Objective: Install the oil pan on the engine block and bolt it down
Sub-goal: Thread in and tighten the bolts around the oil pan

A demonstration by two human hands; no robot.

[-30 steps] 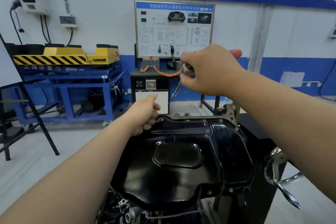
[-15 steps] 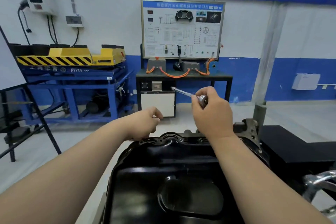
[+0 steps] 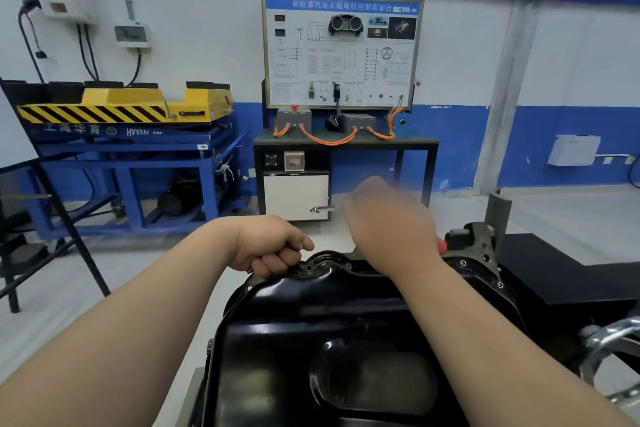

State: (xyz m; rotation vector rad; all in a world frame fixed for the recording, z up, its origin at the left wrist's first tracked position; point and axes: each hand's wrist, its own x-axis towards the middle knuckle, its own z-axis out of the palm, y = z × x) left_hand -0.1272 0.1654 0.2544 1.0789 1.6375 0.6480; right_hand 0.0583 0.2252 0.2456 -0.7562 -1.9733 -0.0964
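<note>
From the head camera, the oil pan (image 3: pixel 294 322) fills the lower middle. It is black, glossy pressed metal with rounded shoulders and a shallow oval dish sunk in its top. It sits upside-down on the engine block (image 3: pixel 479 243), of which only a rough grey cast corner shows at the far right. The pan's far flange is scalloped and ribbed, with small bolt heads (image 3: pixel 348 266) dotted along it.

The left hand (image 3: pixel 273 248) is clenched, thumb pointing right and knuckles against the pan's far-left rim. I cannot tell whether anything sits inside the fist.

The right hand (image 3: pixel 391 229) is badly smeared by motion, so its fingers are hard to read. It is wrapped around a tool (image 3: pixel 323 208), whose bright steel shaft pokes out to the left and whose red handle end peeks out beside the wrist. The tool's tip is too blurred to identify.

At the lower right, a curved chrome part (image 3: pixel 609 340) is cut off by the frame edge. Behind stand a framed wiring board (image 3: pixel 341 52) and a yellow, black-striped platform (image 3: pixel 121 107) on a blue steel frame.
</note>
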